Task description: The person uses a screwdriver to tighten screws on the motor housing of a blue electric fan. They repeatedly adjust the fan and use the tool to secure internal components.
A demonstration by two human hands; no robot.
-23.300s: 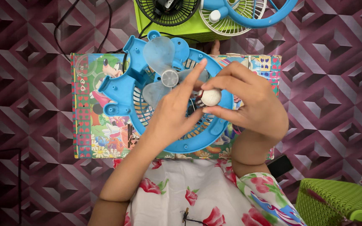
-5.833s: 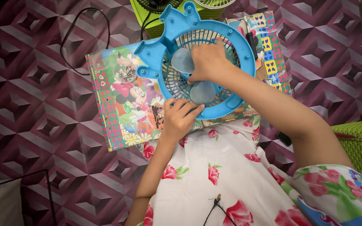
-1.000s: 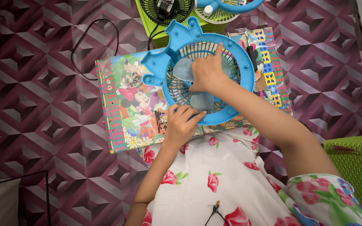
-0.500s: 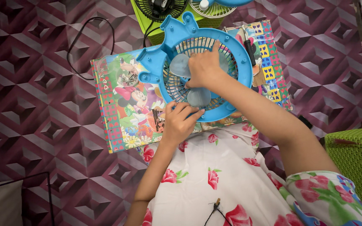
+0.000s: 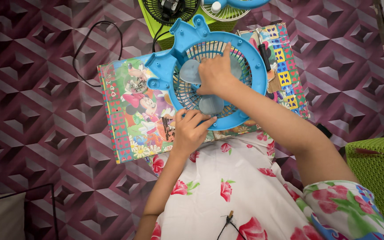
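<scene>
Since half a second earlier, little had shifted: both hands kept their places on the blue fan guard point(image 5: 250, 95), and the view had tilted only slightly.

Black cable point(image 5: 95, 53): lay looped on the purple patterned floor covering point(image 5: 32, 111), well left of the work.

Colourful cartoon board point(image 5: 130, 115): lay flat on the floor covering, bearing the fan guard on its middle and right part.

Left hand point(image 5: 190, 131): rested on the board at the lower rim of the guard; fingers curled together, their tips touching the rim's near edge just below the lowest blade. Whether they pinched anything could not be told.

Blue fan guard: round grille with an outer ring and a bracket at its upper left, lying flat. Translucent fan blades point(image 5: 191, 71) sat at its centre, one blade showing left of the right hand, another point(image 5: 210, 105) below it.

Right hand point(image 5: 216, 73): lay over the hub of the blades, fingers bent and close together, index finger stretched up across the grille; the hub itself was hidden under the palm.

Green basket point(image 5: 378, 173): stood at far right, apart from the work.
</scene>
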